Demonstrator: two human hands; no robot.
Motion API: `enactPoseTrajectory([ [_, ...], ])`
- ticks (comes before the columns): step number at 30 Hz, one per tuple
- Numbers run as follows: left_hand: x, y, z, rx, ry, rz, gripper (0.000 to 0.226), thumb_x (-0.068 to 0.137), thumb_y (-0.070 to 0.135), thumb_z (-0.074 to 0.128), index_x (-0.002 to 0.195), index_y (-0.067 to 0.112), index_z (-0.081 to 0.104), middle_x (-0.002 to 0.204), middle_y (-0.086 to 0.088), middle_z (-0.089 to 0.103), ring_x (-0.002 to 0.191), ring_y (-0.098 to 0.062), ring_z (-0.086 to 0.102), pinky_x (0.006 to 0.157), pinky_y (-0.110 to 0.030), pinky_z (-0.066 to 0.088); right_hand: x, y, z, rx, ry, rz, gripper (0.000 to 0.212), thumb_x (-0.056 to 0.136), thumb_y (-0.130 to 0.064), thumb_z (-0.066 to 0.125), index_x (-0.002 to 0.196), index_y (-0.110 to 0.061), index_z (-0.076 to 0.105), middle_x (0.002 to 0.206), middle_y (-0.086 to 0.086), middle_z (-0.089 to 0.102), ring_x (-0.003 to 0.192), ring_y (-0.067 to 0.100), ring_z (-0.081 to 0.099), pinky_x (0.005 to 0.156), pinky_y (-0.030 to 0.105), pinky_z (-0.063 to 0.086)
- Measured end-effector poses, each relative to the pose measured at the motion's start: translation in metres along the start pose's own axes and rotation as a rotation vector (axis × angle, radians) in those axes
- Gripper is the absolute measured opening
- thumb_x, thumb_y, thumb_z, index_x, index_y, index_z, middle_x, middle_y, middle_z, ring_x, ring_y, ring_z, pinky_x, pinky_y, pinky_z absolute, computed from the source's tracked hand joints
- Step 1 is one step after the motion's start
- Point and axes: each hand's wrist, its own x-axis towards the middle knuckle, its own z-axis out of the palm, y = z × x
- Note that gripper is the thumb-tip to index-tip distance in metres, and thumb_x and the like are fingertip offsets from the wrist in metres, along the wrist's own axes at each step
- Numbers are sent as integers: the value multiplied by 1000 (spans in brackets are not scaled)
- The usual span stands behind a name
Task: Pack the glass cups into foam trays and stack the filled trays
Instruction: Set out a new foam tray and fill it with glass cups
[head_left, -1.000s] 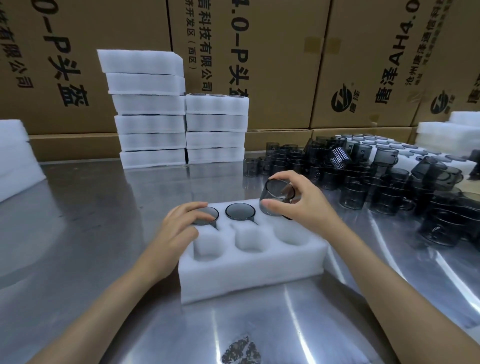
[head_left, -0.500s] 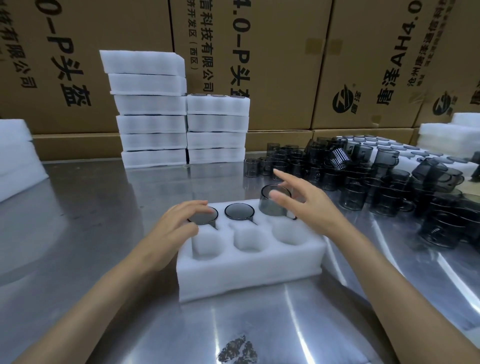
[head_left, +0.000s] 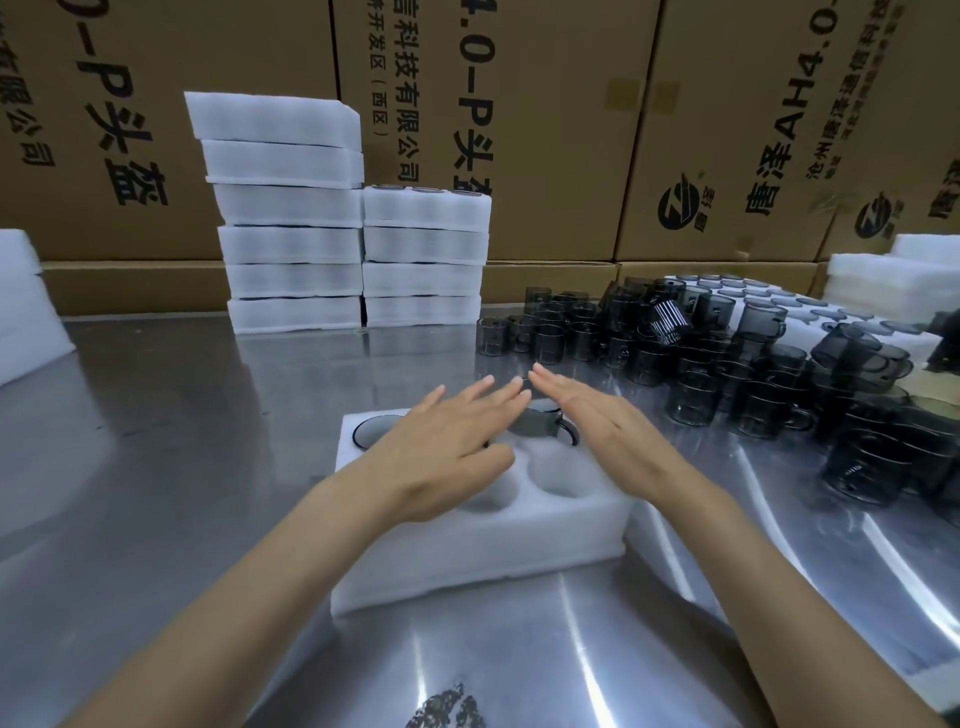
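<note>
Steel table, foam tray under both flat, empty hands, left hand, right hand over smoky cup.

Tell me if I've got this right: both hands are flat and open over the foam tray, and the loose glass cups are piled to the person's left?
Not quite. In the head view the loose glass cups are piled to the person's right. Both the left hand and right hand are open over the foam tray.

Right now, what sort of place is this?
Probably a factory or warehouse packing bench: printed shipping cartons line the back, filled foam trays sit stacked, and loose glass cups crowd a steel table.
</note>
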Motion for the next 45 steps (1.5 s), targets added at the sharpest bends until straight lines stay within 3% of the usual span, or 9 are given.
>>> enactPoseTrajectory([
  [4, 0, -6, 5, -21, -96, -53, 54, 96, 36, 23, 150, 31, 18, 157, 20, 6, 143, 2, 1, 113, -26, -3, 3, 0, 2, -80, -160, 125, 45, 98, -46, 19, 139, -49, 36, 148, -29, 24, 141, -3, 15, 118, 44, 11],
  [9, 2, -6, 4, -16, -105, -59, 52, 99, 26, 27, 150, 32, 18, 156, 21, 6, 143, 2, 3, 113, -27, -1, 4, -1, -1, -154, -222, 136, 49, 96, -47, 14, 143, -47, 30, 155, -21, 19, 143, 0, 10, 117, 45, 11],
  [16, -3, -5, 9, 19, -38, -44, 52, 99, 33, 22, 150, 32, 15, 156, 19, 10, 142, 3, 4, 111, -22, -2, -2, 0, 7, 211, 18, 61, 40, 102, -25, 30, 140, -30, 43, 142, -20, 39, 132, -6, 29, 106, 9, 18],
  [22, -25, -9, -1, -46, 354, -83, 55, 85, 41, 25, 135, 35, 47, 144, 21, 40, 133, 1, 32, 113, -28, 20, 2, 48, -13, -185, 475, 362, 51, 97, -27, 41, 146, -17, 33, 154, -4, 29, 140, 16, 28, 110, 38, 27],
  [29, -64, -63, 9, -632, 779, -277, 32, 86, 32, 39, 96, 29, 69, 110, 19, 65, 108, 0, 55, 80, -3, 38, 9, 70, -16, -279, 539, 578, 57, 95, -17, 42, 149, -14, 21, 158, 0, 14, 133, 30, 35, 98, 43, 37],
  [33, -64, -84, 19, -671, 784, -421, 38, 81, 37, 33, 96, 25, 67, 106, 8, 65, 111, -17, 56, 93, -27, 38, 15, 72, -15, -383, 572, 576, 53, 94, -12, 47, 144, -10, 30, 142, 11, 32, 124, 32, 38, 87, 43, 41],
  [36, -63, -86, 24, -634, 719, -461, 42, 81, 42, 32, 98, 29, 68, 105, 16, 66, 106, -8, 57, 88, -26, 39, 15, 74, -15, -403, 622, 551, 44, 93, -16, 53, 136, -12, 43, 131, 13, 40, 121, 31, 40, 85, 43, 42],
  [40, -62, -83, 25, -615, 684, -460, 24, 89, 38, 39, 89, 42, 63, 91, 39, 61, 91, 20, 52, 69, 0, 35, 16, 76, -16, -394, 576, 501, 28, 91, -29, 59, 116, -17, 63, 118, 8, 49, 116, 28, 42, 81, 39, 42],
  [45, -62, -81, 26, -613, 697, -444, 30, 99, 24, 39, 89, 42, 60, 86, 43, 59, 86, 25, 50, 64, 4, 33, 19, 63, -13, -363, 533, 346, 19, 88, -33, 63, 101, -20, 68, 111, 1, 53, 114, 24, 40, 75, 33, 37],
])
